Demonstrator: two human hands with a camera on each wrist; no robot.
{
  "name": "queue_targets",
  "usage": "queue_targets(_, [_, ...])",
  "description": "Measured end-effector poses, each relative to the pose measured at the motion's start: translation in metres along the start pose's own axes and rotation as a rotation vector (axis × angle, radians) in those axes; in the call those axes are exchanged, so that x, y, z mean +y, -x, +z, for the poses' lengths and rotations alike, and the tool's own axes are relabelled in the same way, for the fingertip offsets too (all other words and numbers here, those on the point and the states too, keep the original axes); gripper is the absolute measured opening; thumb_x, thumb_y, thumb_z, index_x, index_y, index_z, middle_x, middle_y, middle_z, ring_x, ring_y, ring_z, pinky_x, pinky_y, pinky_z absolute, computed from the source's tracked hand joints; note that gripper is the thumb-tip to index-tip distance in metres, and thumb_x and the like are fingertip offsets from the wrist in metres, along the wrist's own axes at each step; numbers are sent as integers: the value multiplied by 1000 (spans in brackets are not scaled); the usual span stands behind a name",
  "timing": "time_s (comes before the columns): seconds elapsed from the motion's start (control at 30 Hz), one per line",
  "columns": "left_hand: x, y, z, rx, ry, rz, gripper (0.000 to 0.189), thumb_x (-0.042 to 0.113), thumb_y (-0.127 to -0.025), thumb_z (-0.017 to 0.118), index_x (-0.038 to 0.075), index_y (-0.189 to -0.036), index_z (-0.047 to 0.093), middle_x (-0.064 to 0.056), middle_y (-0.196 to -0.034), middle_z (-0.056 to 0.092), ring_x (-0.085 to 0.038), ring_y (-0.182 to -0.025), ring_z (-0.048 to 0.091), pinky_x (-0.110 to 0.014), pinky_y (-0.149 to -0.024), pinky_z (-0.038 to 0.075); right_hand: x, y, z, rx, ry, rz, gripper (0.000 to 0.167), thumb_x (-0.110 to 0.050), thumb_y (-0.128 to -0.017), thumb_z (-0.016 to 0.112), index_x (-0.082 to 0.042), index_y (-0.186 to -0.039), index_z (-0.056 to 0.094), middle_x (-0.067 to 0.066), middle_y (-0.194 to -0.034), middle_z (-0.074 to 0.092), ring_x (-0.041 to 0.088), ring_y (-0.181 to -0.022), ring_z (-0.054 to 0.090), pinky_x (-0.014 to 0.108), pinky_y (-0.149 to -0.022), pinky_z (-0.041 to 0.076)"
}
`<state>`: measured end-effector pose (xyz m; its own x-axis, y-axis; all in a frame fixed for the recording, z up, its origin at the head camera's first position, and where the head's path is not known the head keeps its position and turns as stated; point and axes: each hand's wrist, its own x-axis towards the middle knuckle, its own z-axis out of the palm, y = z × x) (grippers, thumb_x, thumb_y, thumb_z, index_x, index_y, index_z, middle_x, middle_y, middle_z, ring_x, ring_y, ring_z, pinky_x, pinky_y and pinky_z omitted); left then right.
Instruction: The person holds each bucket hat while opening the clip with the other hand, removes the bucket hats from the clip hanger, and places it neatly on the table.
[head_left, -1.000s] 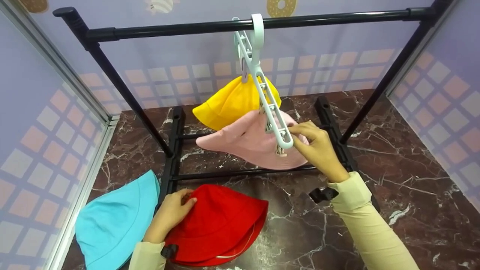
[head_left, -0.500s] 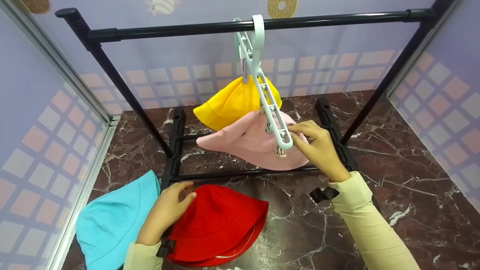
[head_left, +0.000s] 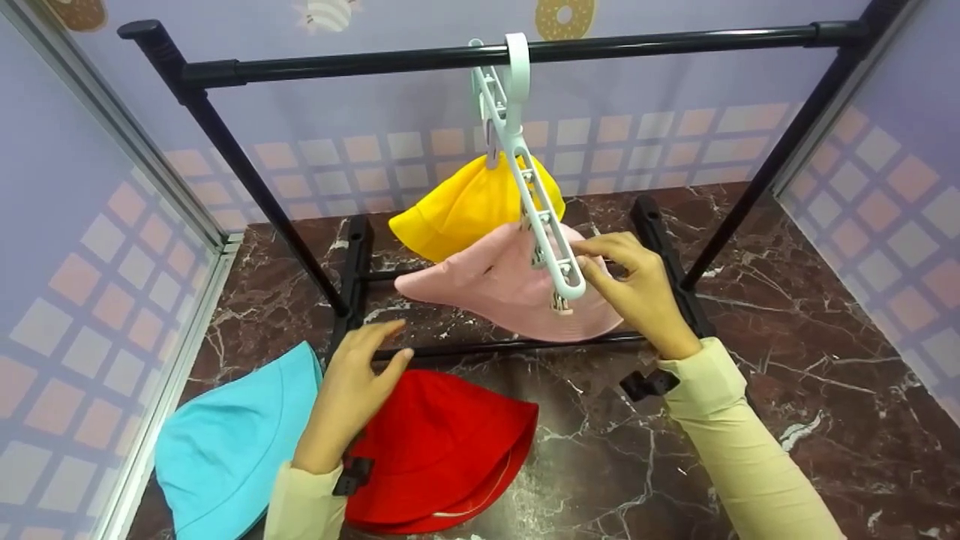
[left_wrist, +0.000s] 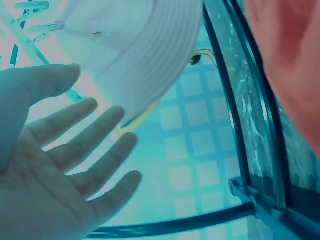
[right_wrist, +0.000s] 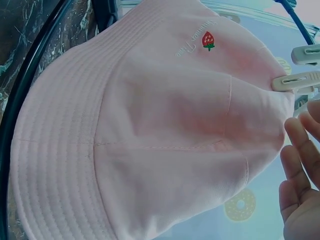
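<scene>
A pink bucket hat (head_left: pixel 480 289) hangs by its crown from a pale clip hanger (head_left: pixel 517 90). In the right wrist view, a clip (right_wrist: pixel 299 81) bites the crown, and a small strawberry (right_wrist: pixel 208 41) is embroidered on the side. My right hand (head_left: pixel 637 281) is raised at the hanger's near end, thumb and fingers parted beside the crown. Low on the left, my left hand (head_left: pixel 356 386) hovers with spread fingers, its palm showing in the left wrist view. Below it, a red bucket hat (head_left: pixel 442 442) lies on the marbled surface, partly covered by that hand.
A yellow hat (head_left: pixel 457 206) hangs from the hanger's far end. The black rack's top bar (head_left: pixel 360 65) carries the hanger, and its lower bar (head_left: pixel 480 348) runs behind the red hat. A light-blue hat (head_left: pixel 232 442) lies at left. Patterned walls (head_left: pixel 315 165) surround the rack.
My left hand has lifted off the red hat, moving up and slightly right, with fingers spreading. My right thumb and fingers have parted at the hanger's near end. The pink hat hangs almost unmoved.
</scene>
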<state>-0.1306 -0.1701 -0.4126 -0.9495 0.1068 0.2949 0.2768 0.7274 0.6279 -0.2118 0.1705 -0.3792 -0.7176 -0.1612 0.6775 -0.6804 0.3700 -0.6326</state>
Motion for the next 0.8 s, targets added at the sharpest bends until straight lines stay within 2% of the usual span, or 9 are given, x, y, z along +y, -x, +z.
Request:
queue_targets(0.17, [9,-14,5,101,37,116,43,19,-89,69,8,-130,60,-13,-131,57,-31,-124,49,-49,-104,41,-3,-4,0,4,9,26,25,-2,-86,69,-3,-111,72,11,-104,71,8,-100,57,20,-90,44])
queue_targets(0.3, [14,-23,9,145,57,166,45,18,-89,70,7,-130,59,-14,-131,56,-31,-123,48,-48,-102,41,-5,-8,0,0,12,42,27,-5,-86,70,-4,-113,71,9,-107,70,9,-103,57,21,-93,44])
queue_targets(0.53, [25,-34,13,146,62,196,48,19,-89,70,7,-133,57,-14,-134,54,-31,-126,45,-48,-106,39,-5,-11,0,-11,32,55,29,-7,-87,69,-6,-116,70,8,-110,69,9,-103,57,21,-92,45])
queue_targets(0.8, [37,-51,17,142,48,218,50,17,-89,69,8,-136,55,-12,-137,54,-31,-130,45,-46,-111,35,-7,-18,0,-31,51,54,30,-7,-87,69,-5,-117,69,8,-112,69,18,-103,58,18,-87,45])
